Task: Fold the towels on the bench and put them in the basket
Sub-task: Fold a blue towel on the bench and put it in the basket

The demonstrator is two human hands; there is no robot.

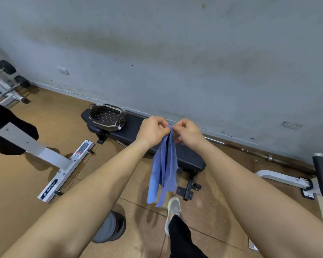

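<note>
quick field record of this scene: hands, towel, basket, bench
left hand: pinches top of blue towel
right hand: pinches same top, close beside left hand
blue towel: hangs loose from both hands, lifted off the bench
basket: on bench end at image left, no towel seen inside
bench: black pad, along the wall

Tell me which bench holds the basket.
The low black padded bench: the wicker basket sits on its left end. The white-framed bench holds none.
</note>
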